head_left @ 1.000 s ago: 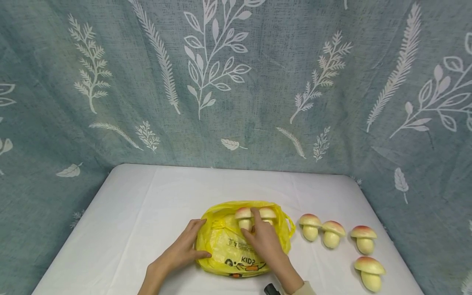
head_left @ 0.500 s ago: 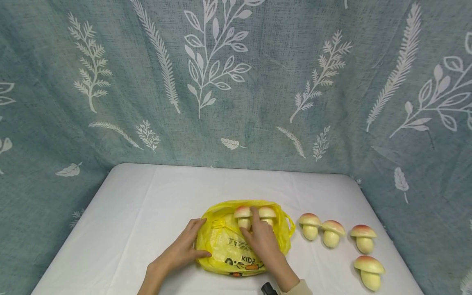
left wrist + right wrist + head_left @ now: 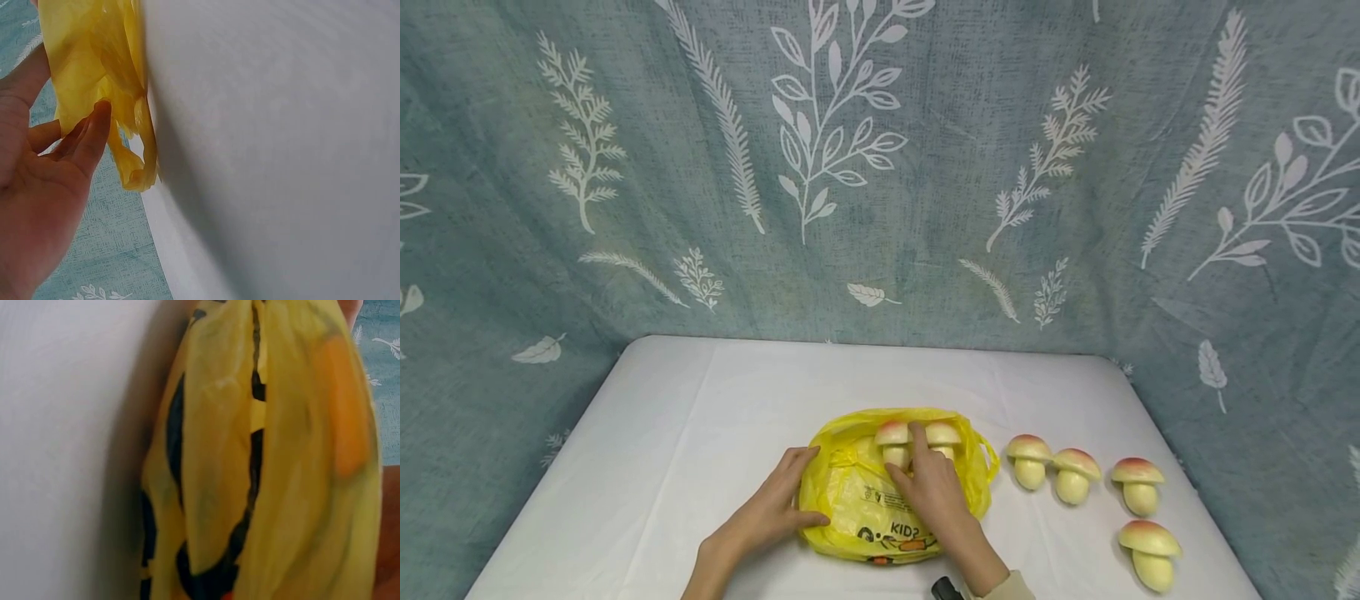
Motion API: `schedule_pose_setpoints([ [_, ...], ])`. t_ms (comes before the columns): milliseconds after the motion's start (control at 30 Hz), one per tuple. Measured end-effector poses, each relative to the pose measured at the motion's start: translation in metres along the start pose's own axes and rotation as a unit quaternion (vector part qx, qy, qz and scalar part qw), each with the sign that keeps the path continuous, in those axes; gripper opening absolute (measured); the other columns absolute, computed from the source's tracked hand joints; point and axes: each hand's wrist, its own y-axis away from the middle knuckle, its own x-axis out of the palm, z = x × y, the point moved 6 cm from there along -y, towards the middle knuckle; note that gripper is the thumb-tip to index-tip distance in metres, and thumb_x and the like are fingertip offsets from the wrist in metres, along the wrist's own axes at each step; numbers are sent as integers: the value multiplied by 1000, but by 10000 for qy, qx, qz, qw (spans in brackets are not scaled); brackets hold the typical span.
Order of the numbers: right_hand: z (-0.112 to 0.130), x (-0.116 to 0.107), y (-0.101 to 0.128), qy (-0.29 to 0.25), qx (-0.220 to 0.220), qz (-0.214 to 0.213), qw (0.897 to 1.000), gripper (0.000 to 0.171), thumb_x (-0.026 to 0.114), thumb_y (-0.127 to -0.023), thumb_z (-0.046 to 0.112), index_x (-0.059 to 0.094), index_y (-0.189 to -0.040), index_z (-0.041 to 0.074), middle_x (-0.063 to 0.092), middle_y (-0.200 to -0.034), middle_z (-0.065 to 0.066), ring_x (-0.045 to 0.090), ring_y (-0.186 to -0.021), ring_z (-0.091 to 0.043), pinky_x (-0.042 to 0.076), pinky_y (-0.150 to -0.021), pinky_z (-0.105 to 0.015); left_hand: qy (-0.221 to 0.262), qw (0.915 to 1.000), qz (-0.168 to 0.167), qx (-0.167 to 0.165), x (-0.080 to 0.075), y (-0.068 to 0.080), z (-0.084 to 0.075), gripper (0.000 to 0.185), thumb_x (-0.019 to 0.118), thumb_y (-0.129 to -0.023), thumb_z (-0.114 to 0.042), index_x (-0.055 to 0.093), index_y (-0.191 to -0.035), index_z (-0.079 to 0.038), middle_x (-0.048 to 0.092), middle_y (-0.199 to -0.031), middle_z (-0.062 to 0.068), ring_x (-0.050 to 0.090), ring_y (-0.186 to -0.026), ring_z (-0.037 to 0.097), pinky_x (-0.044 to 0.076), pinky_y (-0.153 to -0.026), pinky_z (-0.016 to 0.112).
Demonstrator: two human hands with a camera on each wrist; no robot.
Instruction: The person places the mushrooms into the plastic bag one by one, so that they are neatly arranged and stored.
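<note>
A yellow plastic bag [image 3: 850,500] with its mouth spread wide lies on the white table. Inside it, two toy mushrooms with pink-tinged caps lie side by side: a left one [image 3: 892,433] and a right one [image 3: 942,433]. My right hand [image 3: 934,492] reaches into the bag and holds the left mushroom, thumb by its stem and index finger between the two caps. At the bag's left side, my left hand [image 3: 778,500] holds the rim, thumb in front and fingers behind; the left wrist view shows its fingers [image 3: 94,137] against the plastic. In the right wrist view the bag hides most of the right hand.
Right of the bag, several more toy mushrooms [image 3: 1075,477] lie on the white tablecloth [image 3: 625,467]. A bag handle loop [image 3: 988,458] sticks out to the right. A black object [image 3: 946,588] shows by the right wrist. A patterned blue-green curtain [image 3: 865,208] hangs behind.
The right hand and the mushroom it holds have shifted very slightly left inside the bag. The left hand stays where it was.
</note>
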Motion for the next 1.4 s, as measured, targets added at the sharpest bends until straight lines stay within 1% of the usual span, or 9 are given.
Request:
schedule_pose_setpoints([
  [367, -2, -3, 0, 9, 99, 7, 10000, 72, 79, -86, 27, 41, -140, -1, 57, -65, 1, 46, -48, -10, 40, -41, -25, -28, 10000, 12, -7, 0, -2, 0, 94, 86, -78, -26, 34, -149, 4, 39, -142, 13, 39, -134, 32, 32, -111, 55],
  [633, -4, -7, 0, -6, 247, 98, 9996, 75, 78, -87, 30, 40, -143, -2, 66, -77, -8, 54, -56, -11, 46, -49, -25, 25, 10000, 20, -33, 1, -2, 1, 94, 86, -78, -27, 33, -150, 3, 38, -144, 13, 38, -136, 34, 31, -112, 56],
  [800, -5, -13, 0, -26, 351, 137, 9993, 73, 76, -88, 32, 40, -143, 1, 68, -82, -9, 58, -60, -12, 48, -52, -26, 43, 10000, 12, -11, 0, -2, 0, 94, 86, -77, -26, 33, -149, 4, 39, -143, 14, 38, -135, 35, 31, -112, 56],
  [933, -5, -23, 2, -71, 379, 62, 9992, 70, 76, -89, 33, 42, -142, 3, 69, -84, -10, 58, -60, -12, 48, -52, -26, 16, 10000, 6, -19, 0, -2, 0, 94, 86, -77, -27, 34, -149, 4, 39, -143, 14, 38, -135, 35, 31, -112, 56],
  [1067, -4, -35, 5, -161, 375, -59, 9992, 68, 75, -90, 34, 43, -142, 3, 71, -87, -12, 65, -66, -19, 54, -57, -32, 1, 10000, 5, -43, 1, -2, 0, 94, 86, -78, -27, 34, -149, 4, 39, -143, 15, 38, -135, 35, 30, -112, 55],
  [1133, -4, -42, 7, -189, 394, -111, 9990, 68, 73, -91, 35, 43, -142, 4, 72, -87, -12, 67, -68, -20, 55, -58, -34, 7, 10000, 6, -55, 0, -2, 0, 94, 86, -78, -27, 34, -149, 4, 39, -143, 14, 38, -135, 35, 30, -112, 55],
  [1200, -5, -49, 8, -218, 373, -181, 9989, 69, 73, -91, 35, 42, -143, 4, 72, -88, -12, 67, -65, -18, 55, -57, -33, 4, 10000, 11, -69, 1, -2, 0, 94, 86, -78, -27, 34, -149, 4, 39, -143, 14, 38, -135, 35, 30, -112, 55],
  [1300, -4, -61, 11, -222, 355, -304, 9987, 69, 73, -91, 34, 41, -145, 5, 72, -88, -11, 61, -57, -11, 50, -51, -27, 13, 10000, 20, -72, 1, -1, 0, 94, 86, -78, -28, 33, -150, 4, 38, -143, 14, 38, -135, 34, 31, -112, 56],
  [1400, -5, -74, 14, -209, 357, -418, 9983, 70, 75, -90, 32, 41, -145, 5, 72, -88, -11, 58, -54, -8, 48, -47, -25, 6, 10000, 21, -54, 1, -1, 0, 94, 86, -78, -28, 33, -150, 4, 39, -143, 14, 38, -135, 34, 31, -112, 55],
])
